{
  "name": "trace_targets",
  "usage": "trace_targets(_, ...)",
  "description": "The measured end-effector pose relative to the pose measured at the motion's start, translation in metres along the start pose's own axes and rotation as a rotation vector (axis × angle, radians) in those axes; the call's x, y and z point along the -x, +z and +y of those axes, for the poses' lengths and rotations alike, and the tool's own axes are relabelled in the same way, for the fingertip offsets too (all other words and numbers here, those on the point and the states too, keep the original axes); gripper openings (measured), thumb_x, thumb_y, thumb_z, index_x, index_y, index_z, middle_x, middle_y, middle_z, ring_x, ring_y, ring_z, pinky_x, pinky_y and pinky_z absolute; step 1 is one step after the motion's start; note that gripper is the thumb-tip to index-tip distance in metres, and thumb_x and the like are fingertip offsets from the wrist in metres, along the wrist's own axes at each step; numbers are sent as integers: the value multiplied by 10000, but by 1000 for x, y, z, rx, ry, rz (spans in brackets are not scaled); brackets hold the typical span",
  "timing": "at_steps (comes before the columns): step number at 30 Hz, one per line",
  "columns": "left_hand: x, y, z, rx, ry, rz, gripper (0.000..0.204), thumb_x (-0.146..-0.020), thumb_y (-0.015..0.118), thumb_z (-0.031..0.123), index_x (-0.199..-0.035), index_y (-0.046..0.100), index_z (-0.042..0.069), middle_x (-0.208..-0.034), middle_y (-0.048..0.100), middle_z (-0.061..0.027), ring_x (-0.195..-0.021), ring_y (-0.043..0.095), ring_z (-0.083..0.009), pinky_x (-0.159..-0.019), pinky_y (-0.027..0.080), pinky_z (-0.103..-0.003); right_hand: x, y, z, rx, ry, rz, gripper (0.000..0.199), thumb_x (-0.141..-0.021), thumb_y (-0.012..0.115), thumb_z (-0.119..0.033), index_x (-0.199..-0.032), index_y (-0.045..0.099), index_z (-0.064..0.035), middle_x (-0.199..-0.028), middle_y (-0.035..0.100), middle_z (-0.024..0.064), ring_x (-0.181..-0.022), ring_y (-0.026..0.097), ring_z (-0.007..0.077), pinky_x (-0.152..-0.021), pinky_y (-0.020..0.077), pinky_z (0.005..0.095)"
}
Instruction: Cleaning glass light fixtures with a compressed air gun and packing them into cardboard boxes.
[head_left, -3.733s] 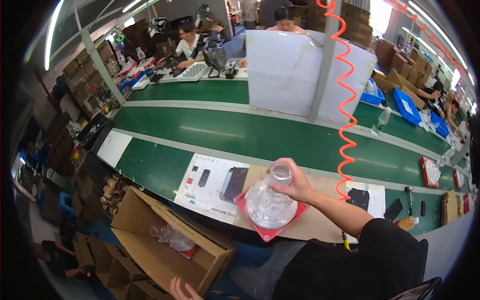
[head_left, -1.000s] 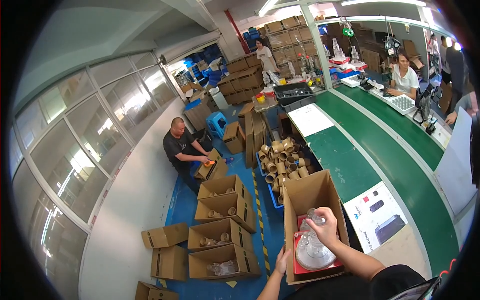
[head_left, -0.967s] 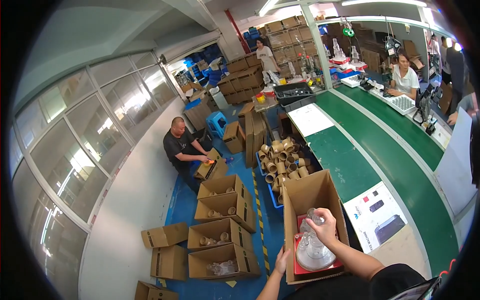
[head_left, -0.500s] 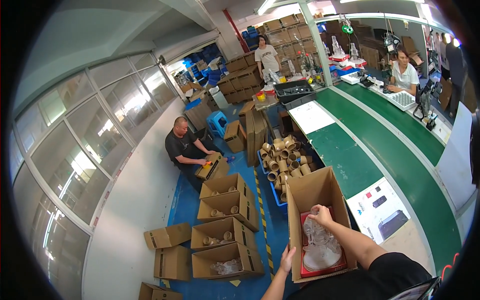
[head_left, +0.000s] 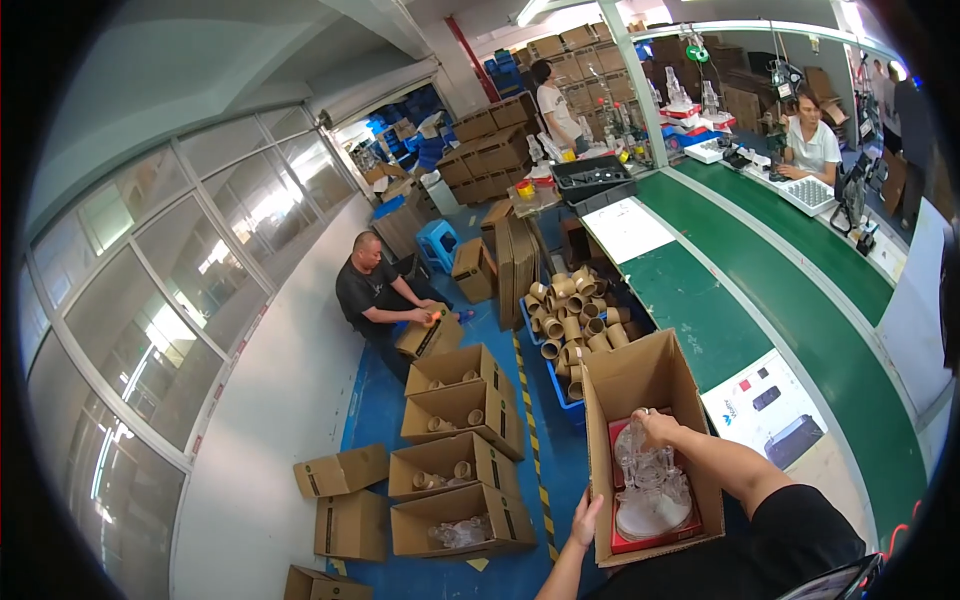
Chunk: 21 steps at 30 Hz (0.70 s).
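Note:
An open cardboard box [head_left: 645,362] stands in front of me at the edge of the green table. In it a clear, glass-like vessel [head_left: 648,475] with a wide round base lies on a flat red box [head_left: 652,538]. My right hand [head_left: 656,428] reaches in over the right wall, its fingers closed on the vessel's narrow far end. Outside the box, my left hand [head_left: 587,517] rests against the left wall with its fingers stretched out.
Brown cardboard tubes [head_left: 580,318] heap in a blue crate [head_left: 566,400] beyond the box. Open cartons [head_left: 455,525] line the blue floor, where a co-worker [head_left: 375,290] handles another carton. A printed sheet [head_left: 765,410] lies on the green table [head_left: 690,335]; another person [head_left: 810,150] sits across it.
The whole scene shifts slightly rightward with my head. My right hand stays at the vessel's far end and my left against the box. The standing person at the back has turned.

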<state>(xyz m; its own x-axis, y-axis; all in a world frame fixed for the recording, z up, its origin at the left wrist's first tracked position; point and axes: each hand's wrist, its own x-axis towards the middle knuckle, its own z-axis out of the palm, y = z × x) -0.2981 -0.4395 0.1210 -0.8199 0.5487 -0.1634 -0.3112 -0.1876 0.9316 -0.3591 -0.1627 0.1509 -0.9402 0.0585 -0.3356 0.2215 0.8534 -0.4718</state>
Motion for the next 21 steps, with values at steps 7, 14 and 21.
trace_targets(7,-4,-6,-10,6,-48,23,679,-948,511,310,-1453,230,-45,-1474,328,-135,-1366,292,-220,-1119,193,-308,2,22,-3,87,-28,106,894,-619,853,-256,-1357,357,-163,-1275,482,217,-1130,543,374,-906,485,455)
trace_targets(14,-1,-4,-8,-79,5,27,673,-942,524,304,-1452,244,-34,-1467,338,-133,-1357,307,-218,-1113,209,-306,15,74,-12,278,-227,137,859,-625,837,-323,-1319,376,-115,-1195,492,193,-1115,528,381,-832,513,474)
trace_targets(21,-2,-4,-11,-60,7,41,649,-936,536,286,-1435,281,-41,-1447,366,-130,-1335,336,-217,-1102,234,-307,9,32,-43,283,-205,-128,583,-770,660,-490,-1108,581,-22,-1119,600,226,-1064,599,356,-851,513,457)
